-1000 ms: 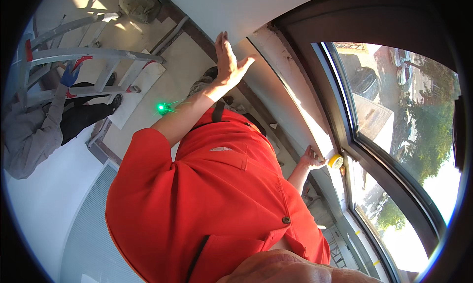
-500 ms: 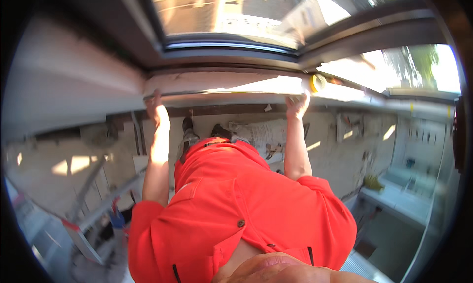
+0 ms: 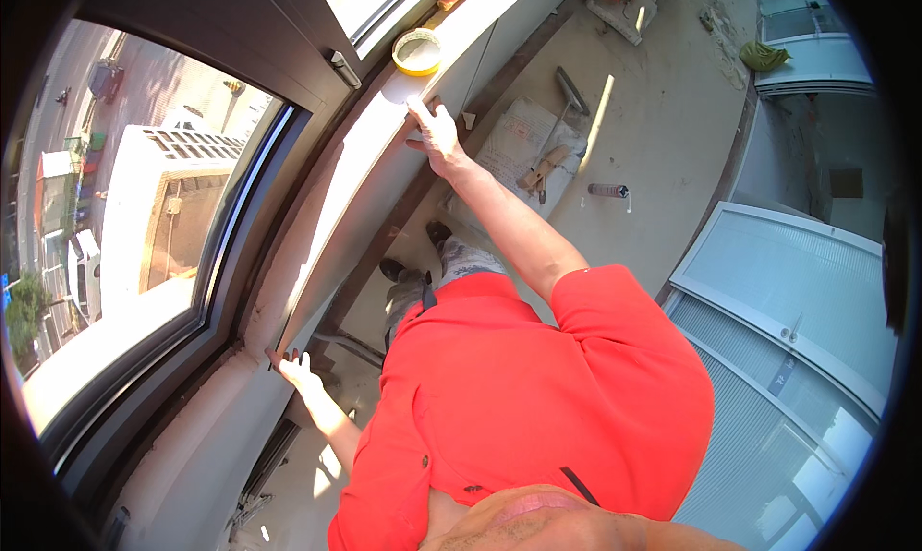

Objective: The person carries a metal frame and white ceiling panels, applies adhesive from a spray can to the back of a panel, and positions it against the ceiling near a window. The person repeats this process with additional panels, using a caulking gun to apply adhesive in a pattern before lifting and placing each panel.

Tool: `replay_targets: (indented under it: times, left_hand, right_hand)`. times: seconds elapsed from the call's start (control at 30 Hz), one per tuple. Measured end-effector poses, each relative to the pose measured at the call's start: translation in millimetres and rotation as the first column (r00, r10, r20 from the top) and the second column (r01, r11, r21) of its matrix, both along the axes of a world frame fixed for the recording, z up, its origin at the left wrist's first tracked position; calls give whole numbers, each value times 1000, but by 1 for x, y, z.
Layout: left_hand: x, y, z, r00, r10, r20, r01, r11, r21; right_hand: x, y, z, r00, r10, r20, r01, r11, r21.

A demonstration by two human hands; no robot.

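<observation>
Two hands (image 3: 442, 140) (image 3: 302, 373) at one sill (image 3: 331, 194), one yellow-rimmed round item (image 3: 417, 54) near.

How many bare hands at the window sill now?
2. The left hand is at the lower end of the window sill; the right hand is farther up its edge, below the round yellow-edged item. No others show.

The sill (image 3: 344, 186) looks matt; alongside it, the dark window frame (image 3: 235, 37) is smooth with low sheen. Below it, a crinkled, plastic-looking sack (image 3: 523, 131); near it, a matt cloth shirt (image 3: 567, 388).
</observation>
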State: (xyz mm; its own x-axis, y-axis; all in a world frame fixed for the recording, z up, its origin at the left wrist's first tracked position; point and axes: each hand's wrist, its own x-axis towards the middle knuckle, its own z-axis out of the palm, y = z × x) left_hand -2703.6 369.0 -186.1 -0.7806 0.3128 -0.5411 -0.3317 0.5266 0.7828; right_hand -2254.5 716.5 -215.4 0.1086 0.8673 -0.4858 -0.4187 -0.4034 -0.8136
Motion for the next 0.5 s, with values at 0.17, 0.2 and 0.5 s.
replay_targets:
  times: [0.17, 0.2, 0.5]
  left_hand:
    - [3, 12, 3, 982, 145, 122, -169, 960, 224]
    - [1, 17, 5, 983, 112, 142, -147, 953, 263]
    - [0, 8, 5, 986, 102, 130, -129, 966, 224]
  right_hand:
    - [3, -2, 12, 999, 18, 49, -17, 999, -29]
    - [6, 1, 12, 998, 28, 60, -27, 999, -26]
    - [18, 14, -15, 778, 167, 605, -244, 969, 46]
